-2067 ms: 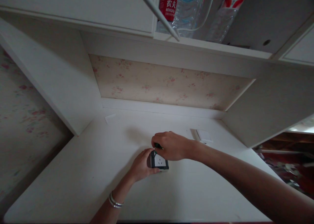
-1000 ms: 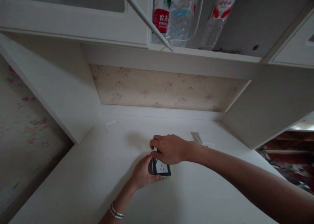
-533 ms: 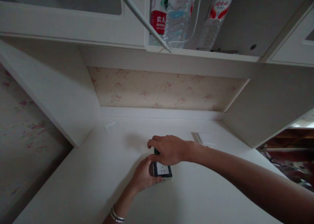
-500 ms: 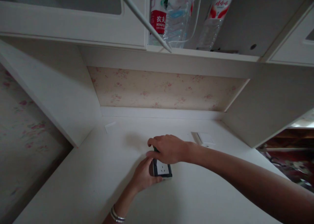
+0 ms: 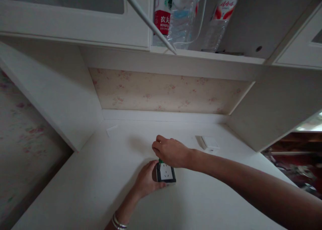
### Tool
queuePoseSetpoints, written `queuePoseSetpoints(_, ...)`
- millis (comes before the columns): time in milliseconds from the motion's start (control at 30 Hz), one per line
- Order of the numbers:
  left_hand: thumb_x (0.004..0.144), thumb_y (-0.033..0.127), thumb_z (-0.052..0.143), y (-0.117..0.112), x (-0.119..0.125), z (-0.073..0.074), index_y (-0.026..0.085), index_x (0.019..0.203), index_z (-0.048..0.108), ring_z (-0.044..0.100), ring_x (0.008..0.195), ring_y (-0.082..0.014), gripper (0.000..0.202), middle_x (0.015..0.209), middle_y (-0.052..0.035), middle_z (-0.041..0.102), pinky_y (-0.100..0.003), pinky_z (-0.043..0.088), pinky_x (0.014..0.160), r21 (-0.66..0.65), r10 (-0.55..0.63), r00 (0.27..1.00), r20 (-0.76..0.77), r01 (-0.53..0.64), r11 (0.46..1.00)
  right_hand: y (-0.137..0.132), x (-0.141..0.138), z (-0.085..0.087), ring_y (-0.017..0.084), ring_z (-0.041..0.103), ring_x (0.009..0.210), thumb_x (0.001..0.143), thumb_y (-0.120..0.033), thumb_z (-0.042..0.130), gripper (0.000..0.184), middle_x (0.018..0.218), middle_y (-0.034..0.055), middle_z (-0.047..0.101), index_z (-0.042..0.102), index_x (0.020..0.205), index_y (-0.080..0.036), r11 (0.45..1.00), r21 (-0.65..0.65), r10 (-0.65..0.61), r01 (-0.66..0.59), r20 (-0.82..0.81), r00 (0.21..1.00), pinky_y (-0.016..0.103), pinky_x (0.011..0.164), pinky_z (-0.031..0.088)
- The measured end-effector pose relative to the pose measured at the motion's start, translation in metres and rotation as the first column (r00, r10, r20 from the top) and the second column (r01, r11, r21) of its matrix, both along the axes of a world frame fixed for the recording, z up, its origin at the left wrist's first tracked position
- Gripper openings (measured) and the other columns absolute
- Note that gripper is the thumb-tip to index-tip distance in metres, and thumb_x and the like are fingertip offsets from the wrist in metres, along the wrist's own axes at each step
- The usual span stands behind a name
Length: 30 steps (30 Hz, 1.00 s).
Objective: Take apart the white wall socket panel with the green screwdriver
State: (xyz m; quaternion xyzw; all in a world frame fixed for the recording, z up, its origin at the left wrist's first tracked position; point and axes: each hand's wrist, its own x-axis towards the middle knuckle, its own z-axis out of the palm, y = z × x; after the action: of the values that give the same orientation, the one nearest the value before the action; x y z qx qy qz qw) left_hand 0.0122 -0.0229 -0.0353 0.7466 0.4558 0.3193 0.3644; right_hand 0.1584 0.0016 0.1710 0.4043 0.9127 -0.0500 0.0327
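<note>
A wall socket with a white face and a black frame is mounted on a pale box and stands over the white desk top. My left hand grips it from the left, fingers behind the upper edge and thumb at the lower edge. Just above the socket's upper end is my right hand, its fingers curled and pinched together. A small green piece shows beneath the right hand at the socket's upper left corner. What the right fingers hold is mostly hidden.
A white square box lies on the desk to the right, and a thin pale strip lies at the left. Overhead, a cabinet shelf bears plastic bottles. A white cable hangs in front of it.
My right hand has lifted slightly off the socket and its fingers have curled in, uncovering more of the socket face and the green piece. The left hand keeps its grip.
</note>
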Motion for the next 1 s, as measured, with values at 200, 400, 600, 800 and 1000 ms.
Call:
queuePoseSetpoints(200, 0.057, 0.043, 0.083, 0.000, 0.001, 0.001, 0.022, 0.127, 0.053, 0.058, 0.110, -0.0348, 0.079, 0.122, -0.0112, 0.062, -0.042, 0.047, 0.091, 0.006, -0.007, 1.000, 0.018, 0.006, 1.000, -0.004, 0.012, 0.011, 0.013, 0.061, 0.078, 0.086, -0.011, 0.050, 0.033, 0.128, 0.0089, 0.046, 0.055, 0.117, -0.019, 0.954, -0.170, 0.223, -0.246, -0.145, 0.964, 0.029, 0.076, 0.049)
queuePoseSetpoints(400, 0.057, 0.044, 0.083, 0.000, 0.002, 0.003, 0.023, 0.128, 0.053, 0.058, 0.109, -0.0342, 0.079, 0.122, -0.0104, 0.062, -0.042, 0.046, 0.091, 0.001, -0.012, 1.000, 0.016, 0.012, 1.000, -0.005, 0.001, 0.004, 0.025, 0.064, 0.080, 0.096, -0.031, 0.042, 0.026, 0.105, 0.0123, 0.059, 0.061, 0.105, -0.016, 1.000, 0.016, 0.001, -0.002, 0.050, 0.999, 0.036, 0.065, 0.049)
queuePoseSetpoints(600, 0.056, 0.043, 0.083, -0.001, 0.000, -0.001, 0.024, 0.126, 0.054, 0.057, 0.110, -0.0352, 0.078, 0.122, -0.0110, 0.062, -0.043, 0.046, 0.092, 0.015, 0.005, 1.000, -0.002, -0.005, 1.000, -0.004, 0.011, 0.014, 0.016, 0.063, 0.083, 0.086, -0.012, 0.050, 0.039, 0.130, 0.0112, 0.049, 0.051, 0.124, -0.019, 0.960, -0.146, 0.231, -0.240, -0.072, 0.970, 0.030, 0.072, 0.049)
queuePoseSetpoints(800, 0.055, 0.044, 0.085, 0.001, -0.001, -0.007, 0.025, 0.128, 0.051, 0.056, 0.112, -0.0335, 0.083, 0.125, -0.0099, 0.060, -0.043, 0.044, 0.096, 0.040, 0.008, 1.000, 0.011, -0.009, 0.999, 0.000, 0.013, 0.007, 0.025, 0.065, 0.079, 0.096, -0.035, 0.043, 0.028, 0.105, 0.0125, 0.059, 0.062, 0.107, -0.016, 1.000, -0.022, 0.008, -0.006, 0.092, 0.996, 0.036, 0.064, 0.049)
queuePoseSetpoints(1000, 0.056, 0.046, 0.084, 0.000, 0.000, -0.006, 0.023, 0.125, 0.052, 0.057, 0.110, -0.0335, 0.080, 0.122, -0.0109, 0.061, -0.042, 0.045, 0.094, 0.036, 0.004, 1.000, 0.005, -0.004, 0.999, -0.001, 0.012, 0.008, 0.017, 0.063, 0.087, 0.090, -0.017, 0.054, 0.029, 0.127, 0.0115, 0.049, 0.057, 0.119, -0.018, 0.966, -0.060, 0.247, -0.252, -0.075, 0.966, 0.030, 0.078, 0.049)
